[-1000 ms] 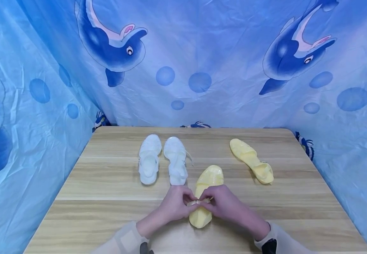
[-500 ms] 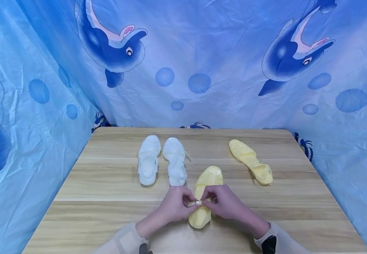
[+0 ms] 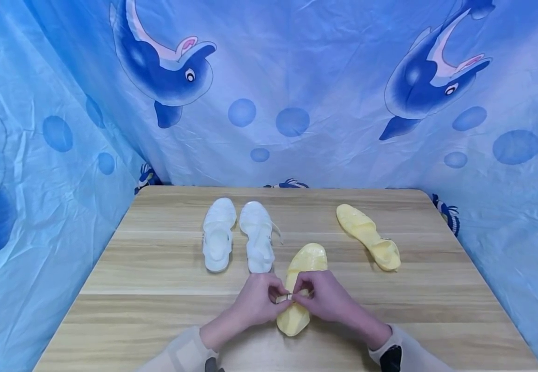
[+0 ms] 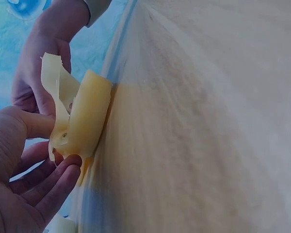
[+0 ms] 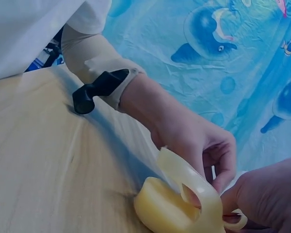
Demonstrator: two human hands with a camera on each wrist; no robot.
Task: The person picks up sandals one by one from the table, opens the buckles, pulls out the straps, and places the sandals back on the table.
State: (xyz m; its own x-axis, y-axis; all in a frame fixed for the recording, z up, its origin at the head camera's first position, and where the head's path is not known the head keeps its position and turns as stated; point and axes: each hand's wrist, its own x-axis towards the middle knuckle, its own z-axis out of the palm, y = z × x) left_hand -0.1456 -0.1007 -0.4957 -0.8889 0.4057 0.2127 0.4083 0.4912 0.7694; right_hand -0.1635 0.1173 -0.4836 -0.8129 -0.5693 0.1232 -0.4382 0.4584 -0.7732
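Observation:
In the head view a yellow sandal (image 3: 309, 257) lies on the table at the front middle, toe pointing away from me. My left hand (image 3: 258, 298) pinches its ankle strap (image 3: 283, 298) near a small metal buckle from the left. From the right, my right hand (image 3: 326, 295) pinches the strap close by, the fingertips of both hands almost meeting above the insole. The left wrist view shows the sandal's heel (image 4: 91, 116) standing on the table, with several fingers of my left hand (image 4: 14, 165) beside it. In the right wrist view the heel strap (image 5: 191, 177) arches upward; fingers partly hide the buckle.
A second yellow sandal (image 3: 364, 230) lies slanted at the back right. Two white sandals (image 3: 218, 235) stand side by side left of centre, the right one with its strap loose. Blue dolphin-print cloth (image 3: 269, 77) hangs around the wooden table (image 3: 157, 310).
The fingers of my right hand shift slightly at the strap, and the buckle moves a little between the fingertips. The sandals stay in place.

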